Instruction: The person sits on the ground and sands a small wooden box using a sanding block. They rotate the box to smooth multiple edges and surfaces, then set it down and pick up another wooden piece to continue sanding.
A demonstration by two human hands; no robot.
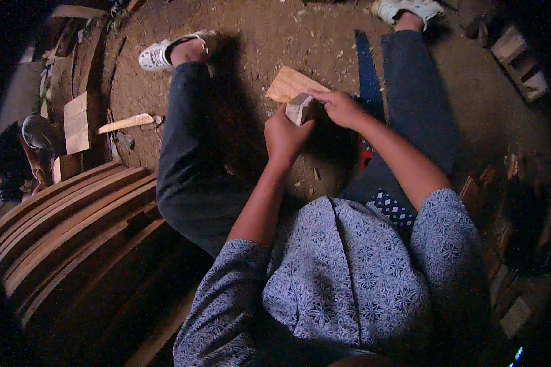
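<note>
Between my spread legs, my left hand is closed around a small wood block with a pale, cut-looking end. My right hand grips the far right side of the same block, its fingers partly hidden. Just beyond them a flat piece of light wooden board shows; whether it rests on the ground or touches my right fingers I cannot tell. Beside my right leg lies a handsaw with a blue blade, and a red part that looks like its handle is half hidden by my forearm.
Long wooden planks are stacked at my left. Past them stand a square wood offcut and a thin pale strip. Wood chips dot the dirt ground. More wood pieces lie at far right.
</note>
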